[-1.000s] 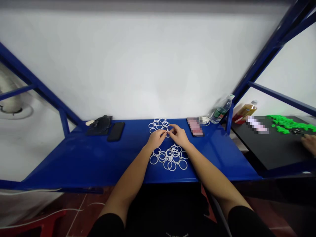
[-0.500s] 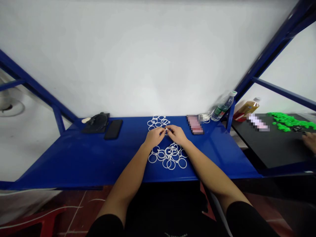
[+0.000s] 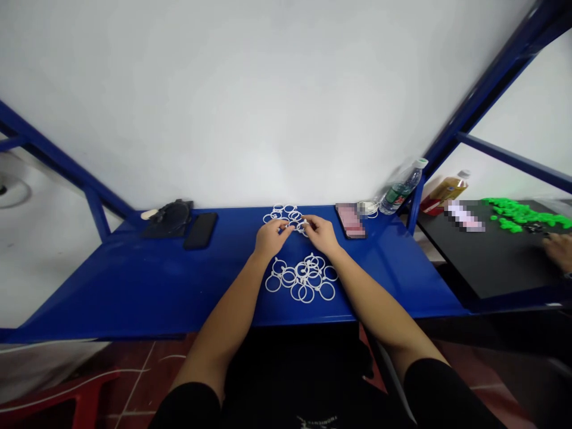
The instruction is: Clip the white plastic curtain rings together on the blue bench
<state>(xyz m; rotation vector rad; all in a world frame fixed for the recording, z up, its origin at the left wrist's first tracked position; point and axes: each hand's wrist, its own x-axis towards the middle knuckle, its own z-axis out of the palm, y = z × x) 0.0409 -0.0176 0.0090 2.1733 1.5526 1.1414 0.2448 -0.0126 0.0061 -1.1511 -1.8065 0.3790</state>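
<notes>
While both hands meet at the far rings, a second group lies nearer the body

Head view: two groups of white rings lie on the blue table [image 3: 134, 286]. The far rings [image 3: 289, 217] spread toward the wall, partly hidden behind the fingers; the near rings [image 3: 302, 278] lie between the forearms, many overlapping, some with small knobs on the rim. Whether any are linked is too small to tell.

The left hand [image 3: 269, 238] has thumb and fingers bent toward each other beside the far rings. The right hand [image 3: 322, 236] is curled likewise, its fingertips at white pieces there. Whether either hand grips a ring or merely touches one, I cannot tell.

As to progress, work looks to be under way at the far group, while the near rings lie untouched by either hand. Which group is finished and which remains cannot be judged from their looks, so neither count is safe.

To the left lie a black phone [image 3: 201, 230] and a black bag [image 3: 172, 219]; to the right, a pink-screened phone [image 3: 351, 220] and a bottle [image 3: 397, 193]. A co-worker's hand [image 3: 558, 250] rests near green pieces [image 3: 513, 215] on another table [image 3: 473, 262].
</notes>
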